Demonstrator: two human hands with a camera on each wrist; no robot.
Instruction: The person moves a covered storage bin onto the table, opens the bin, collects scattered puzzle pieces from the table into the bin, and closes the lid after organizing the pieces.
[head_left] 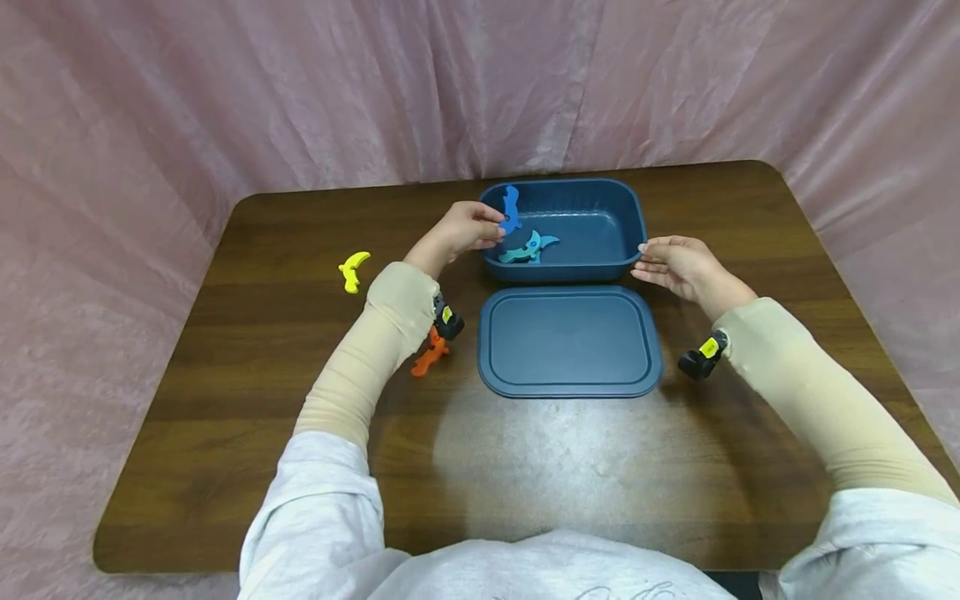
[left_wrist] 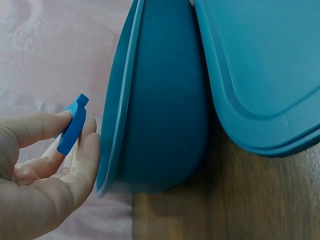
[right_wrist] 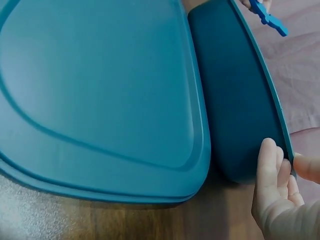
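Head view: the left hand (head_left: 467, 233) pinches a blue toy piece (head_left: 511, 208) at the left rim of the dark blue tub (head_left: 592, 268), which stands on the brown table (head_left: 247, 358). A teal piece (head_left: 528, 247) lies inside the tub. The right hand (head_left: 678, 265) rests with relaxed fingers against the tub's right corner, holding nothing. The tub's lid (head_left: 568, 340) lies flat just in front of the tub. A yellow piece (head_left: 352, 270) lies well to the left, and an orange piece (head_left: 429, 355) sits beside the left forearm.

Left wrist view: thumb and fingertips (left_wrist: 92, 145) pinch the blue toy piece (left_wrist: 73, 126) just beside the tub's wall (left_wrist: 160, 110), with the lid (left_wrist: 265, 65) next to it.

Right wrist view: straight fingers (right_wrist: 267, 165) touch the tub's rim (right_wrist: 235, 85); the lid (right_wrist: 100, 90) lies alongside.
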